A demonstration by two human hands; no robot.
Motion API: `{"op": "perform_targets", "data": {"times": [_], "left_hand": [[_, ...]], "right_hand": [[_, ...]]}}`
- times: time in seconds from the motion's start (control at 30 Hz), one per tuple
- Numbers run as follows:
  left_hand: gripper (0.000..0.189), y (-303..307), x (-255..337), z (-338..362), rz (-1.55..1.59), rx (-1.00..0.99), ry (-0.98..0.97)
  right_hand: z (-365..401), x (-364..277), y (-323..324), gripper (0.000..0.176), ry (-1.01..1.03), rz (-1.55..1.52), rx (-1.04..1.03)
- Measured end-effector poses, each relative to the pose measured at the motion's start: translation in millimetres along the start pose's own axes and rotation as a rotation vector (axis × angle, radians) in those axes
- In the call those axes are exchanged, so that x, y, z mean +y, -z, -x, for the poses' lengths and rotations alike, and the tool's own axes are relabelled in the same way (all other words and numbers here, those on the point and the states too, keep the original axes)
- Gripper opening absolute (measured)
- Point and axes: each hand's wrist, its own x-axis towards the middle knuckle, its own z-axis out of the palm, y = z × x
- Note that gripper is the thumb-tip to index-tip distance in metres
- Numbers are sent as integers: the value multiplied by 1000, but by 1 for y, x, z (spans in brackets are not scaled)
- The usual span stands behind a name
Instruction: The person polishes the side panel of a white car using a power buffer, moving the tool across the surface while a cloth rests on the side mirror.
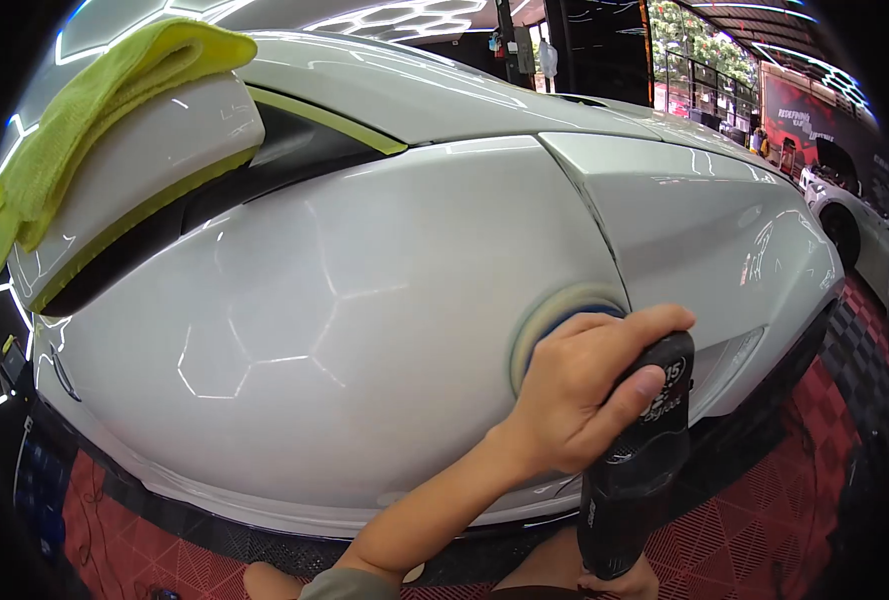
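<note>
A black car polisher [637, 450] has its round pad [543, 335] against the white car door [365, 250], close to the door's rear seam. My left hand [590, 385] is closed over the polisher's head, thumb and fingers wrapped on its top. At the bottom edge of the view, my right hand [625, 580] grips the end of the polisher's body; most of that hand is cut off or hidden. Light reflections and a hazy patch show on the door panel.
A yellow-green microfiber towel [115, 110] drapes over the side mirror [175, 140]. Green masking tape [330, 120] borders the window. Red and black floor tiles [745, 530] lie below, with a cable [90, 520] at left. Another white car [850, 215] stands at far right.
</note>
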Motion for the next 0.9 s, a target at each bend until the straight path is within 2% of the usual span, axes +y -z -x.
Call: {"op": "perform_targets", "data": {"times": [0.1,0.23,0.47,0.63,0.8,0.83,0.9], "left_hand": [[43,-8,1,4,-66,-82,32],[43,7,2,5,-79,-60,-2],[42,102,32,-3,-59,63,46],[45,182,59,35,-55,161,-29],[57,244,95,84,216,397,78],[58,261,101,95,224,365,79],[58,295,115,109,208,371,72]], "right_hand": [[5,20,2,103,-55,17,19],[-4,5,-9,104,-58,78,98],[-37,-58,-59,106,-115,372,178],[-53,-95,-114,107,-164,589,249],[-66,-130,-183,109,-137,736,280],[-64,-152,-206,109,-130,738,276],[-66,-211,-258,103,-196,375,204]]}}
